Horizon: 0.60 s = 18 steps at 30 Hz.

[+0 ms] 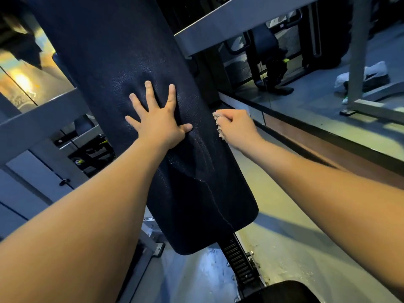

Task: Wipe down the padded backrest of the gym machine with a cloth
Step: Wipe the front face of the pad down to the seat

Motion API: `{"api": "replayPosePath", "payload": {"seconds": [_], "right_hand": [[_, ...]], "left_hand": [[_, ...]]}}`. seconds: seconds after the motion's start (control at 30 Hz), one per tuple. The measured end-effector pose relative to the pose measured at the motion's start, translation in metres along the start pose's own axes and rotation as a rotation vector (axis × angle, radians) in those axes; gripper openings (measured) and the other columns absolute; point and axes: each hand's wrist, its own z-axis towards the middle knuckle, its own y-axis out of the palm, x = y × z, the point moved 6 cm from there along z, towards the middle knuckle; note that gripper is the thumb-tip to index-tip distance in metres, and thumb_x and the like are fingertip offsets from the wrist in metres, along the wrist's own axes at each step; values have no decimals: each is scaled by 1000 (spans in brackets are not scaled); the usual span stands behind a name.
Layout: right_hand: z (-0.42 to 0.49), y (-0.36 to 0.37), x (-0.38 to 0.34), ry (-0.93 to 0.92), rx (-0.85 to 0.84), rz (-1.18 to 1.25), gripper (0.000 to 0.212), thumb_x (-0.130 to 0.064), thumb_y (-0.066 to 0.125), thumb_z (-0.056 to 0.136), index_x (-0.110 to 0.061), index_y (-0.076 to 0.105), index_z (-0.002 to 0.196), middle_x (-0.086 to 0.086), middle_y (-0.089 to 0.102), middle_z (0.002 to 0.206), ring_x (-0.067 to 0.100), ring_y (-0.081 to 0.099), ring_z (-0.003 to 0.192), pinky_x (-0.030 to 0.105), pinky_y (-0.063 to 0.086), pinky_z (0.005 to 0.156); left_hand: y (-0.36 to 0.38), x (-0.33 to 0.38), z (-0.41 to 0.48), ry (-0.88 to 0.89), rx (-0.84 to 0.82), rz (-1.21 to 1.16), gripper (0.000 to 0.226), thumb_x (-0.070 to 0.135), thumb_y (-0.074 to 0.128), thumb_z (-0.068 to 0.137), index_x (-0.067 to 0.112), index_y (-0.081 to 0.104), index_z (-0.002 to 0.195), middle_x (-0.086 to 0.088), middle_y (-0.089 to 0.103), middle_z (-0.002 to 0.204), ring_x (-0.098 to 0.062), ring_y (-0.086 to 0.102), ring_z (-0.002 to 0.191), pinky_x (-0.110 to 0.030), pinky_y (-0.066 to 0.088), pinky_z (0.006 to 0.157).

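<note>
Presses the left hand [160, 125] flat on the dark padded backrest [131, 51] of a gym machine, fingers straight and spread wide, thumb out to the side, palm denting the textured covering into creases. Grips a small, pale, frayed cloth [219, 124] in the right hand [237, 127], fingers curled round it in a loose fist, knuckles up, just beside the left hand. Holds that cloth at the right-hand edge of the backrest, level with the other hand's thumb; contact with the padding too close to call. Shows both forearms bare, reaching in from the lower corners. Centres on the backrest, tilted from the upper left down to a rounded lower end near bottom centre, a seam line down its lower half. Shows a black toothed rail [238, 261] emerging beneath that lower end, and the edge of a dark seat pad [282, 291] at the bottom right. Frames the backrest with grey metal beams [229, 20] behind it on both sides. Takes in a pale floor [295, 241] to the right, a brown ledge [328, 147] along it and, beyond, well apart from the hands, a white towel [375, 67] lying by a grey upright [356, 62].
</note>
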Motion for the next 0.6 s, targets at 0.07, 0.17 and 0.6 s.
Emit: {"api": "replayPosePath", "payload": {"seconds": [0.07, 0.17, 0.6], "right_hand": [[-19, 0, 2, -45, -42, -7, 23, -18, 51, 104, -24, 71, 113, -12, 61, 76, -8, 51, 51, 9, 39, 58], [-36, -7, -5, -119, -120, -83, 23, -20, 44, 108, -13, 65, 99, -8, 41, 59, 3, 37, 47, 16, 33, 50], [-14, 13, 10, -189, 25, -146, 29, -28, 40, 103, -38, 65, 116, 8, 57, 103, 5, 53, 86, 17, 43, 71]], "left_hand": [[1, 1, 0, -6, -2, 0, 104, 64, 66, 84, 49, -9, 155, -2, -33, 162, -46, -25, 147, -77, 5, 111], [4, 1, 0, -11, 10, 7, 104, 64, 66, 85, 48, -10, 155, -2, -33, 162, -46, -25, 147, -77, 4, 111], [7, 2, -1, -19, 27, 9, 103, 62, 65, 87, 47, -12, 155, -3, -32, 162, -45, -24, 148, -75, 3, 112]]}}
